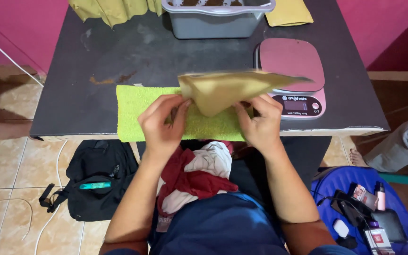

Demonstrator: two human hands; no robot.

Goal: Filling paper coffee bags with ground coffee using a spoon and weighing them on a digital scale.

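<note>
Fingers [178, 109] of the left hand [162, 123] curl in and pinch the near left corner of a tan paper pouch [227, 89], while the right hand [260, 123] pinches its near right edge the same way, thumb on top. The pouch hangs in the air between both hands, just above a lime-green towel [133, 111] at the near edge of the dark table [119, 52], its far tip reaching out over the pink kitchen scale [293, 59].

As a judgement, the grip is only at the lower edge, so the thin pouch could fold or slip, and its far tip could brush the scale's platform and disturb it. If the pouch carries anything loose, tilting it might spill it onto the towel.

The pouch looks like smooth, stiff kraft paper, flat and tapering to a point, slightly blurred. The towel is fluffy terry, rectangular. The scale has a glossy rounded plate and a small display. At the far side stands a grey plastic tub [213, 23] with dark, crumbly contents, and beside it, to the right, another flat tan pouch [289, 13].
</note>
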